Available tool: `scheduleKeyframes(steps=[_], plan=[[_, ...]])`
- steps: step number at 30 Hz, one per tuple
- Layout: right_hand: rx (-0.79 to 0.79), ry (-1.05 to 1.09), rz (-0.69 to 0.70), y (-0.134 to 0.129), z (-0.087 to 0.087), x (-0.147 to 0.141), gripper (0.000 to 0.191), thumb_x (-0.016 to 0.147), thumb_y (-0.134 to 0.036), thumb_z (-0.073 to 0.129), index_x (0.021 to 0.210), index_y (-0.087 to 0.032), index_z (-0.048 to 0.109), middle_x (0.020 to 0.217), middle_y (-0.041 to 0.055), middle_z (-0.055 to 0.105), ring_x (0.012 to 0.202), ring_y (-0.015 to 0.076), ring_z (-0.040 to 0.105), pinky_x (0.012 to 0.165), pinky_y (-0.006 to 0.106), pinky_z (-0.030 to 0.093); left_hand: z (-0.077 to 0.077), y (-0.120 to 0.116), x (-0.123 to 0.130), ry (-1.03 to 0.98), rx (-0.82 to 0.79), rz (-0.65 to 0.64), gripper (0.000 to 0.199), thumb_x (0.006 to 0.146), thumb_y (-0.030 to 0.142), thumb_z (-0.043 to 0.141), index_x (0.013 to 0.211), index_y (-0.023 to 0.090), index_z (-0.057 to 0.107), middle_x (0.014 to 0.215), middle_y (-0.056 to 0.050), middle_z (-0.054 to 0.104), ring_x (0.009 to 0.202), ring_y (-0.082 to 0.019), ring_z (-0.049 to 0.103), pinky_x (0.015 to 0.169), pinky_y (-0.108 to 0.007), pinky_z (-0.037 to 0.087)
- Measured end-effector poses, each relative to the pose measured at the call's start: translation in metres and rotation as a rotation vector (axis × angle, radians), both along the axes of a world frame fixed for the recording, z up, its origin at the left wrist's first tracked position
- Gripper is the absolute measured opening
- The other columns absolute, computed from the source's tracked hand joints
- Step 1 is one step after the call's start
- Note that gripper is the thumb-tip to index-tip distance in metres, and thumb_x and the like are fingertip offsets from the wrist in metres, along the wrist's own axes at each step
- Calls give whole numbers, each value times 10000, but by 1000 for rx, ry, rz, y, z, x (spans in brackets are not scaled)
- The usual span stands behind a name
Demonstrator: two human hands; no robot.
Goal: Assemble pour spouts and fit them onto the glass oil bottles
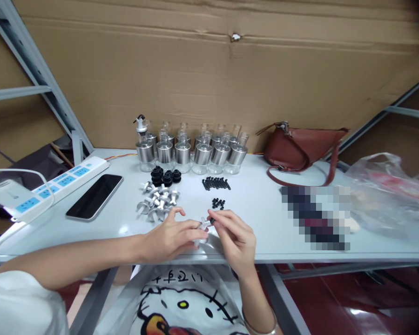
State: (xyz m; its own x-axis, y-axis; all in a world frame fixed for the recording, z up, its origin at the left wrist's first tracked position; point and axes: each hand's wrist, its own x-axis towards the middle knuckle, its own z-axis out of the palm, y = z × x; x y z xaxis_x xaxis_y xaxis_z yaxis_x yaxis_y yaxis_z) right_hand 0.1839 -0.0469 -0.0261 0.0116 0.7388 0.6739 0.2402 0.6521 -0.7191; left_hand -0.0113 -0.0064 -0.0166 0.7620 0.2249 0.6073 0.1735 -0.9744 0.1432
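A white garment (181, 284) with a cartoon print sits closest. Above the edge of the tabletop (258, 200), the left hand (174, 236) grips a white spout (205, 224); the right hand (238, 237) pinches a small black piece (212, 221) at its tip. Loose spouts (164, 197) and black stoppers (166, 177) lie between the left hand and two rows of steel-banded glass bottles (203, 153), the front-left one topped. Rightward, a clear plastic bag (366, 211) holds something reddish, near a brown handbag (293, 149).

The hands (174, 236) hold a white spout (204, 224) and a small black part (212, 221) before glass bottles (202, 153).
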Motion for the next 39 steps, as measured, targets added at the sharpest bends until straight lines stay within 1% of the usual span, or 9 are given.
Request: scheduleKeyframes(steps=[8, 15, 22, 24, 27, 31, 33, 35, 39], plan=[[-18, -9, -62, 1, -1, -1, 282, 898, -126, 552, 1040, -271, 746, 794, 31, 683, 647, 139, 643, 582, 267, 524, 2, 0, 0, -5, -15, -1, 175, 1032, 233, 350, 1185, 192, 426, 937, -57, 736, 819, -139, 672, 887, -367, 354], [-38, 8, -91, 2, -2, -1, 133, 864, -179, 624, 895, -229, 744, 760, 41, 698, 697, 172, 644, 631, 304, 531, 4, 0, -1, 4, -3, 1, 178, 1036, 247, 335, 1190, 213, 417, 933, -44, 744, 789, -143, 661, 868, -381, 377], [-57, 19, -42, -1, 3, -1, 190, 906, -204, 548, 891, -206, 738, 750, 52, 683, 663, 169, 629, 604, 301, 512, 1, 0, -2, 20, -45, -27, 241, 1030, 254, 347, 1271, 239, 362, 955, -25, 726, 776, -153, 644, 928, -366, 317], [-113, 54, 3, -1, 2, 1, 188, 910, -238, 554, 880, -205, 736, 734, 49, 681, 674, 172, 628, 630, 304, 512, 0, 0, -3, 28, -62, -43, 299, 1027, 256, 364, 1323, 261, 320, 991, -24, 729, 789, -155, 649, 947, -360, 311], [-330, 167, 163, 2, 0, 5, 177, 897, -320, 590, 886, -216, 733, 762, 42, 692, 709, 171, 643, 686, 302, 523, -2, 1, -4, 18, -82, -64, 377, 1024, 266, 387, 1381, 281, 266, 1023, -25, 731, 794, -154, 658, 960, -351, 314], [-628, 328, 371, 6, -1, 4, 242, 877, -380, 589, 1003, -235, 735, 1045, 71, 720, 818, 176, 663, 765, 311, 532, -3, 2, -4, -2, -92, -57, 381, 1028, 274, 381, 1391, 278, 268, 982, -19, 728, 811, -151, 666, 978, -353, 303], [-666, 368, 444, 6, 2, -2, 305, 876, -410, 532, 983, -215, 740, 1083, 89, 713, 869, 201, 659, 778, 332, 532, -4, 3, -4, 5, -82, -44, 368, 1027, 288, 378, 1382, 283, 282, 942, -9, 724, 814, -152, 664, 983, -360, 306], [-668, 377, 505, 6, 6, -7, 376, 872, -435, 456, 900, -196, 745, 993, 97, 718, 875, 222, 652, 743, 336, 533, -5, 3, -4, 5, -55, -37, 351, 1023, 307, 387, 1364, 291, 306, 915, -1, 720, 816, -154, 664, 978, -362, 313], [-673, 358, 554, 6, 12, -13, 426, 853, -437, 381, 785, -183, 716, 833, 96, 677, 795, 224, 635, 658, 319, 512, -8, 5, -3, -4, -9, -24, 307, 1015, 318, 407, 1316, 293, 354, 985, -24, 719, 837, -156, 663, 969, -365, 316]])
